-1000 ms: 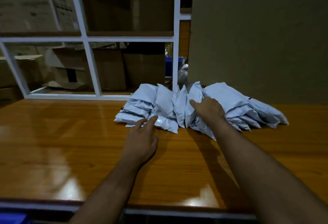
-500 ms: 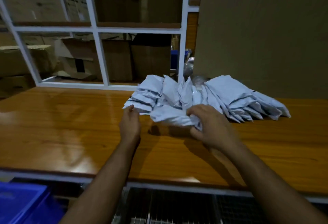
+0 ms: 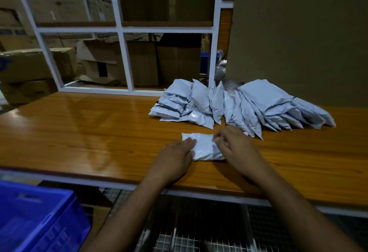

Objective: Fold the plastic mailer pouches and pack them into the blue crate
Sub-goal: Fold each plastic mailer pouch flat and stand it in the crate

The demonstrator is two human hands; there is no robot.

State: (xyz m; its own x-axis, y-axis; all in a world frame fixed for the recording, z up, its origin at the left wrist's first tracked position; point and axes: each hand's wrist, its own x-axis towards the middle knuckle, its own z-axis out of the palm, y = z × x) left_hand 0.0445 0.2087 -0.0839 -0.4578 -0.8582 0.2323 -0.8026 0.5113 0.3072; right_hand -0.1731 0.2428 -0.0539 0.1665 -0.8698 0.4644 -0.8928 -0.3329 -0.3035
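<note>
With one pouch (image 3: 203, 147) pulled near the bench's (image 3: 79, 132) front edge, the left hand (image 3: 175, 157) presses flat-fingered while the right hand (image 3: 232, 145) pinches its edge, seemingly to fold.

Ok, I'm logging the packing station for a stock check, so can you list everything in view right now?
single mailer pouch: one, pale grey, flat on the table near its front edge, apart from the pile
pile of mailer pouches: many, exact count unclear, pale grey, at the back of the table, fanned out
table: one, glossy orange-brown wood
blue crate: one, lower left, below the table edge
shelf frame: one, white, behind the table
cardboard boxes: several, brown, behind the frame
cardboard panel: one, brown, upright at back right
left hand: fingers resting on the pouch's left end
right hand: fingers curled at the pouch's right end; actual grip hidden
</note>
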